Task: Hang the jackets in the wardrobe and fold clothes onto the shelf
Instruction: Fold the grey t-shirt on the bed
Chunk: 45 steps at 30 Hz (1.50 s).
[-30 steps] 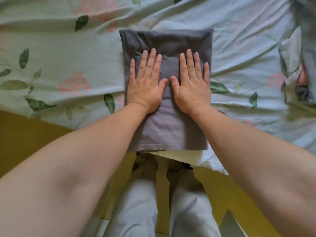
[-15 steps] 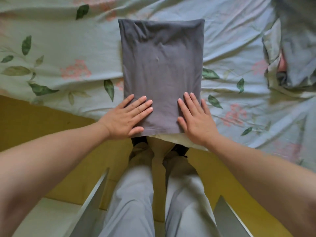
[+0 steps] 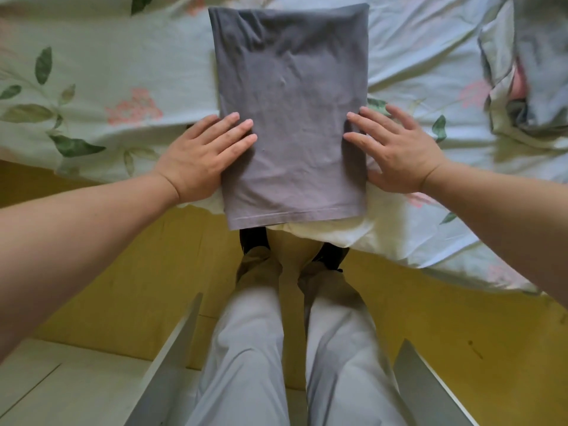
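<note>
A: Where do we have the folded grey garment [image 3: 292,112]?
B: Flat on the bed sheet [image 3: 107,87], a tall rectangle. Its hemmed end sits at the bed's near edge, facing us.
A: Hands?
B: Our left hand [image 3: 199,158] is at the garment's left edge, fingers straight and lying on the cloth, palm on the sheet beside it. Our right hand [image 3: 396,155] is at the right edge, fingers spread and straight, with the tips touching the cloth. Neither hand grips anything.
A: Anything else on the bed?
B: A crumpled heap of clothes [image 3: 534,72] at the far right, well apart from the garment.
A: Below the bed?
B: Yellow floor [image 3: 123,272] and our light grey trousers [image 3: 252,348].
</note>
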### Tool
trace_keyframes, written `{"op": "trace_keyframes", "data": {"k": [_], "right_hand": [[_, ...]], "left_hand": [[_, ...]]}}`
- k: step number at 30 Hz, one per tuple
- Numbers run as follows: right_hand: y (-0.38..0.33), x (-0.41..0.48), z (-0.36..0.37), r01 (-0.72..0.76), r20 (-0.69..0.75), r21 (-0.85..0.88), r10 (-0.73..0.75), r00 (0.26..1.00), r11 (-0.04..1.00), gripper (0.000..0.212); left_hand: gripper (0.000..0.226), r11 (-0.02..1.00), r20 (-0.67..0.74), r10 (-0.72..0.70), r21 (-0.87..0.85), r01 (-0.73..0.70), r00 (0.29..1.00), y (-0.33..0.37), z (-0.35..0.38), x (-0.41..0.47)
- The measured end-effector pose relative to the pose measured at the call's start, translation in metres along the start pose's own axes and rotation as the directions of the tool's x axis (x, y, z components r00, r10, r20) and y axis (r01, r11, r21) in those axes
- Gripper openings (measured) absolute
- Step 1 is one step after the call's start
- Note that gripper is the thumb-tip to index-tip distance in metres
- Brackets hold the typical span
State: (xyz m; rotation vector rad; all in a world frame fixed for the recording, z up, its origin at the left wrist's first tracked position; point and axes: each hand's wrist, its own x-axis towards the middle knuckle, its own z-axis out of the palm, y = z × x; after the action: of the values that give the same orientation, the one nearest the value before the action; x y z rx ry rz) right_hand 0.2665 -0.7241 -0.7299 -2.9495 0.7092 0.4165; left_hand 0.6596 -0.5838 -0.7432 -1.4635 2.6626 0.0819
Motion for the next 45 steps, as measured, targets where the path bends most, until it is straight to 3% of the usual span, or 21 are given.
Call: {"op": "trace_keyframes", "data": {"k": [5,10,13,17,19,22,25,27,28,31,34,37,39,41,45], "right_hand": [[-0.022,-0.012,0.014,-0.018,-0.058,0.013,0.018,0.998,1.000,0.065],[-0.036,-0.017,0.011,-0.008,-0.071,0.081,0.014,0.997,0.997,0.067],[-0.049,-0.015,0.008,0.023,-0.156,0.252,0.017,0.988,0.967,0.050],[-0.052,0.001,-0.012,-0.135,-0.153,0.580,0.271,0.950,0.803,0.028],[-0.048,0.010,-0.027,-0.191,-0.146,0.701,0.400,0.905,0.687,0.009],[-0.046,0.022,-0.051,-0.281,-0.092,0.784,0.552,0.829,0.553,0.051],[-0.046,0.034,-0.063,-0.279,-0.085,0.820,0.588,0.804,0.499,0.062],[-0.040,0.043,-0.069,-0.303,-0.047,0.849,0.633,0.773,0.433,0.061],[-0.037,0.048,-0.071,-0.316,-0.029,0.862,0.660,0.750,0.396,0.059],[-0.024,0.065,-0.076,-0.361,0.039,0.879,0.708,0.706,0.311,0.059],[-0.012,0.083,-0.079,-0.382,0.088,0.890,0.729,0.679,0.249,0.054],[0.000,0.104,-0.080,-0.407,0.105,0.884,0.750,0.653,0.230,0.049],[0.008,0.117,-0.081,-0.416,0.102,0.879,0.759,0.644,0.235,0.047],[0.016,0.129,-0.079,-0.408,0.112,0.888,0.759,0.642,0.215,0.043],[0.028,0.146,-0.069,-0.442,0.148,0.878,0.776,0.614,0.183,0.046]], "left_hand": [[0.059,0.994,0.077,0.112,-0.006,-0.112,0.991,0.008,0.003,0.003],[0.064,0.993,0.152,0.112,-0.050,-0.105,0.982,0.009,0.002,0.006],[0.065,0.992,0.138,0.075,-0.108,-0.060,0.988,0.013,0.000,0.005],[0.084,0.972,0.173,0.008,-0.232,0.033,0.985,0.016,-0.002,0.007],[0.080,0.950,0.176,-0.012,-0.305,0.066,0.984,0.014,-0.004,0.010],[0.067,0.895,0.186,-0.067,-0.424,0.142,0.980,0.013,-0.016,0.019],[0.049,0.687,0.236,-0.240,-0.644,0.337,0.942,0.016,-0.039,0.030],[0.029,0.398,0.333,-0.377,-0.785,0.476,0.864,0.015,-0.054,0.038],[0.018,0.240,0.374,-0.414,-0.835,0.496,0.830,0.011,-0.057,0.042],[0.026,-0.130,0.504,-0.459,-0.853,0.506,0.732,-0.005,-0.059,0.052],[0.008,-0.340,0.590,-0.509,-0.807,0.483,0.627,-0.014,-0.058,0.063],[0.032,-0.478,0.636,-0.559,-0.771,0.421,0.531,-0.022,-0.057,0.076],[0.035,-0.491,0.619,-0.595,-0.785,0.378,0.512,-0.029,-0.057,0.085],[0.029,-0.456,0.570,-0.656,-0.822,0.342,0.494,-0.036,-0.056,0.096],[0.029,-0.328,0.482,-0.804,-0.848,0.416,0.348,-0.055,-0.042,0.107]]}}
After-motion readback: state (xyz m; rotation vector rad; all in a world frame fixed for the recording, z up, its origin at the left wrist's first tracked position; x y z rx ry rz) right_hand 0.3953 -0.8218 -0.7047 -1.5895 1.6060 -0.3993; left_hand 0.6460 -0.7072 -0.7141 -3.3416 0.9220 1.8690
